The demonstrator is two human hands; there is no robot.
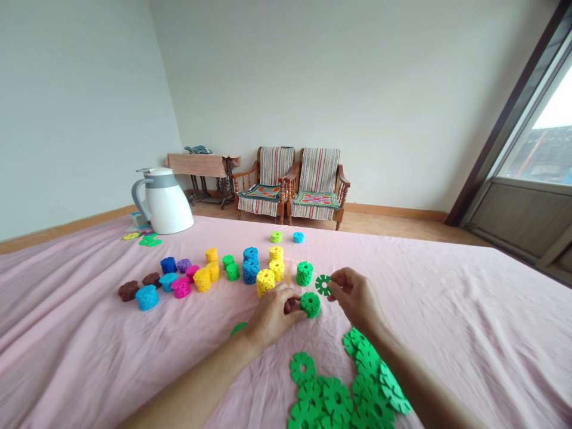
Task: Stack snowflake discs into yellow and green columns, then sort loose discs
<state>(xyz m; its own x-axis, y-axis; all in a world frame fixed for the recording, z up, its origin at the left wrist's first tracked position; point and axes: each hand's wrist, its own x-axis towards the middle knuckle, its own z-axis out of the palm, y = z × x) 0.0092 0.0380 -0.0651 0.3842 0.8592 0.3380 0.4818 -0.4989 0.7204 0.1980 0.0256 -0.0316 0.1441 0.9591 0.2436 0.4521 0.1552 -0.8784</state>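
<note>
My right hand [357,296] pinches a single flat green snowflake disc [322,285] by its edge, holding it just above the pink cloth. My left hand [273,314] grips a short green stack of discs [310,304] resting on the cloth, fingers curled around its left side. The held disc hovers a little up and right of that stack. Another green stack [304,273] stands just behind them. A loose heap of flat green discs [344,390] lies near my right forearm.
Several stacks in yellow [265,282], blue [251,265], pink, purple and brown stand in a row to the left on the pink cloth [447,310]. A white jug [165,201] stands at the back left. Two wooden armchairs [290,186] stand against the far wall.
</note>
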